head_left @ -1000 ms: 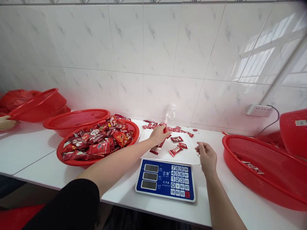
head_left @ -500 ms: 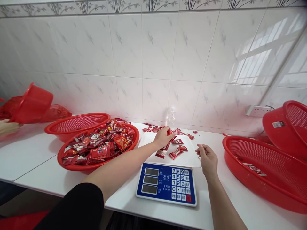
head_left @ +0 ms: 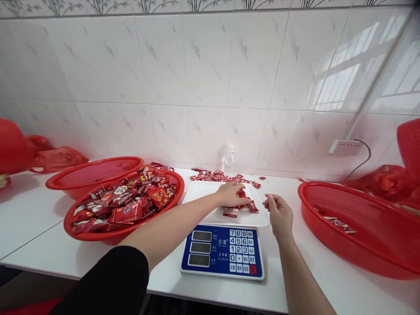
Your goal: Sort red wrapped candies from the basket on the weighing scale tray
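My left hand (head_left: 232,194) rests on the white tray of the blue-faced scale (head_left: 223,250), fingers curled over several red candy packets (head_left: 241,204) that it holds down. My right hand (head_left: 279,213) hovers at the tray's right edge, fingers loosely pinched together with nothing clearly in them. A red mesh basket (head_left: 98,232) heaped with red candy packets sits left of the scale, under my left forearm.
An empty red basket (head_left: 85,173) stands behind the full one. A large red basket (head_left: 361,232) with few packets lies at right. Loose packets (head_left: 216,176) and a clear bottle (head_left: 229,157) sit by the tiled wall. A wall socket (head_left: 344,147) is at right.
My left hand has lowered onto the scale tray and gathered the packets under its fingers. The view has shifted right. Another person's red basket at far left has moved out of view.
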The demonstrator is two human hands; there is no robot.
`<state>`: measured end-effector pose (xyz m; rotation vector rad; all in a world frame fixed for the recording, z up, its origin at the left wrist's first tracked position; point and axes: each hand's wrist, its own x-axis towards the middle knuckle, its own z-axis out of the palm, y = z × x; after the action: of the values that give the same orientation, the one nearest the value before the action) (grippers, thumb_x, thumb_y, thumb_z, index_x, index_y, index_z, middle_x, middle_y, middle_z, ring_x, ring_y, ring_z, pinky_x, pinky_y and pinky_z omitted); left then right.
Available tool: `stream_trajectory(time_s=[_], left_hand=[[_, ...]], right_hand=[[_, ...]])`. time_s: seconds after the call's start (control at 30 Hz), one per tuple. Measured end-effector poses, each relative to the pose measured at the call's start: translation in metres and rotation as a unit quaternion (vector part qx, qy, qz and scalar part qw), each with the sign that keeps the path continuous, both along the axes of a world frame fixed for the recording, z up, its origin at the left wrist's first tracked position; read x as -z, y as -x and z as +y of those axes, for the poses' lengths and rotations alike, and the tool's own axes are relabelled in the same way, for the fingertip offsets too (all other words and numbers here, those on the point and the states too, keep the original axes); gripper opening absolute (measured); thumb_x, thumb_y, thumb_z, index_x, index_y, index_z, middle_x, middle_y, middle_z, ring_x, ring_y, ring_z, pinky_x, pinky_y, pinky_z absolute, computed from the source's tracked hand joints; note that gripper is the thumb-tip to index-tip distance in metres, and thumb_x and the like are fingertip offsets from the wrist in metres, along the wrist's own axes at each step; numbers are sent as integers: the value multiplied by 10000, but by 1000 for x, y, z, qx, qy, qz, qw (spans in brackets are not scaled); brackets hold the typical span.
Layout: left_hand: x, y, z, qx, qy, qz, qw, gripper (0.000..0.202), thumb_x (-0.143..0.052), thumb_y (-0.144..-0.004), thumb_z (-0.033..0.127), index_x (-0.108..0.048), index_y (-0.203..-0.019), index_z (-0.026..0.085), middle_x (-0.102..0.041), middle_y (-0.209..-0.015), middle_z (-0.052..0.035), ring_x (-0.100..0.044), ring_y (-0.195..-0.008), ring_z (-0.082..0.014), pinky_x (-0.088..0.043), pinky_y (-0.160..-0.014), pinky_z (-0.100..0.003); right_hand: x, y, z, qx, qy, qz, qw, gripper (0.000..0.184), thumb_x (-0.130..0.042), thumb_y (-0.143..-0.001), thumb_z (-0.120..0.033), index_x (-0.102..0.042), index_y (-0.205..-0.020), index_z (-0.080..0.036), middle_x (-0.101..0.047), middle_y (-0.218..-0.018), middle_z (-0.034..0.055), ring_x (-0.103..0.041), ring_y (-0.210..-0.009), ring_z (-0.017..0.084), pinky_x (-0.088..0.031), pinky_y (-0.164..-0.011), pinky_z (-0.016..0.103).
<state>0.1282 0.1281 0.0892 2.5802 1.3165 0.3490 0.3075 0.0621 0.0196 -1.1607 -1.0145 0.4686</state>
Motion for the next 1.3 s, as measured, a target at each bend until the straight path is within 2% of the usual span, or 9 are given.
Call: stream_trajectory(time_s=[0.13, 0.23, 0.4, 0.57, 0.73, 0.87, 1.03, 1.17, 1.3], left_hand=[[0, 7, -3, 21, 79, 69, 994, 1005, -480, -606, 866, -287, -1445, 346, -196, -1556, -116, -107, -1409, -420, -98, -1056, -671], [2, 3, -4, 31, 84, 75, 993, 996, -487, -617, 851, -258, -1457, 367, -167, -1566, -108, -98, -1410, -427, -71, -1045, -696], [3, -6, -2, 41, 60, 69, 995, 960, -523, -617, 821, -344, -1427, 337, -311, -1500, -111, -329, -1321, -412, -259, -1047, -589], [3, -7, -5, 63, 14, 74, 995, 795, -533, -655, 782, -524, -1286, 300, -515, -1255, -119, -497, -1143, -353, -415, -934, -455], [9, -6, -7, 60, -14, 39, 997, 654, -567, -705, 702, -580, -1210, 286, -535, -1103, -105, -531, -1059, -313, -444, -875, -390], [13, -6, -7, 58, 11, 22, 998, 563, -572, -751, 635, -577, -1198, 292, -517, -1078, -81, -572, -965, -263, -466, -810, -348], [11, -5, -6, 73, 1, 27, 997, 408, -571, -826, 367, -560, -1223, 278, -533, -1128, -74, -571, -1022, -232, -434, -882, -320], [6, 3, -5, 78, 11, 16, 997, 387, -558, -798, 228, -595, -1182, 252, -595, -1140, -71, -577, -1025, -238, -433, -880, -321], [4, 15, -1, 85, 8, -86, 993, 398, -529, -718, 88, -644, -1072, 230, -654, -1078, -30, -587, -995, -215, -436, -865, -295]], right_hand=[[-2, 1, -2, -3, 2, 0, 1000, 428, -566, -790, -581, -664, -878, -174, -640, -687, 36, -568, -653, 169, -455, -615, 284], [-3, 3, -2, -6, 2, -3, 1000, 426, -559, -795, -579, -661, -887, -176, -638, -685, 34, -571, -658, 168, -457, -610, 277], [-3, 2, -3, -6, 16, -34, 999, 439, -523, -808, -591, -655, -898, -181, -664, -721, 48, -593, -688, 184, -462, -622, 293], [-2, 0, -3, -47, 57, -102, 992, 411, -645, -738, -514, -668, -1042, -237, -709, -974, 62, -630, -916, 236, -464, -825, 378], [-1, -1, -4, -93, 126, -185, 970, 535, -655, -733, -450, -595, -1226, -251, -652, -1172, 88, -578, -1108, 270, -420, -946, 438], [-4, -2, -7, -116, 145, -212, 959, 513, -623, -753, -405, -579, -1238, -243, -618, -1237, 63, -546, -1153, 246, -410, -984, 411], [-7, -3, -11, -139, 162, -223, 951, 483, -598, -763, -392, -584, -1213, -219, -614, -1240, 53, -554, -1137, 230, -428, -975, 384], [-10, -2, -13, -145, 173, -227, 947, 495, -601, -761, -402, -579, -1220, -216, -609, -1249, 56, -551, -1147, 230, -428, -979, 378], [-13, -1, -15, -144, 176, -236, 945, 518, -599, -769, -423, -564, -1238, -206, -586, -1285, 65, -525, -1185, 237, -405, -1009, 384]])
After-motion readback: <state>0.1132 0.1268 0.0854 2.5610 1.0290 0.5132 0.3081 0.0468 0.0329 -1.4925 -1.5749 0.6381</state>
